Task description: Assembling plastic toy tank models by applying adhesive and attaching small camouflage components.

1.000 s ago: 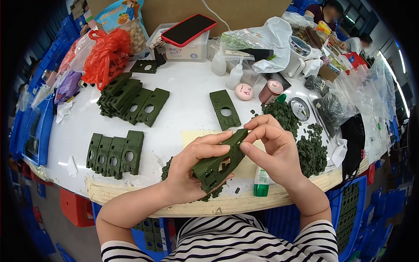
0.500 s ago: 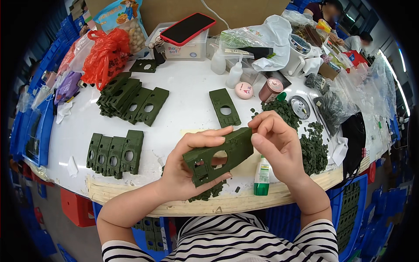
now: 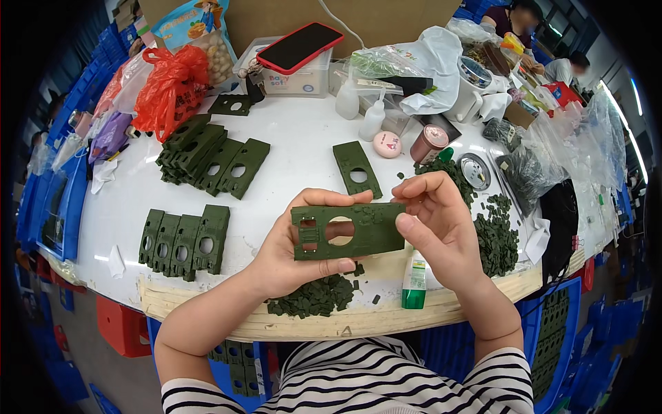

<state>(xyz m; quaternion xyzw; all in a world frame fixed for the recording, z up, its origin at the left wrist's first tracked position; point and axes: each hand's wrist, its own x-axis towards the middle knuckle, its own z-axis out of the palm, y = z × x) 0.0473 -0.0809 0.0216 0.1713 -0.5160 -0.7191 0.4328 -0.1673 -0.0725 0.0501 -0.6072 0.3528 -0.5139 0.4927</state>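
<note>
Level above the near table edge is a dark green plastic model tank hull (image 3: 376, 231), with a large round hole and small square openings toward its left end. My left hand (image 3: 279, 245) grips it, fingers along the far edge and thumb along the near edge. At the hull's right end is my right hand (image 3: 441, 231), thumb tip against the corner and fingers curled above it. Whether a tiny piece sits between those fingers is hidden. A green-and-white glue bottle (image 3: 414, 281) lies below my right hand. Small green plastic pieces (image 3: 314, 297) are heaped beneath the hull.
More green hulls stand in a stack (image 3: 193, 155) and a row (image 3: 183, 245) at left; a single hull (image 3: 356, 169) lies beyond my hands. Loose green pieces (image 3: 496, 238) spread at right. A phone (image 3: 300, 47) rests on a clear box behind. Two white squeeze bottles (image 3: 372, 119) stand mid-back.
The hull has turned from slanting up to the right to nearly level, its holed face now more toward me. My left hand has turned with it, uncovering the heap of pieces below.
</note>
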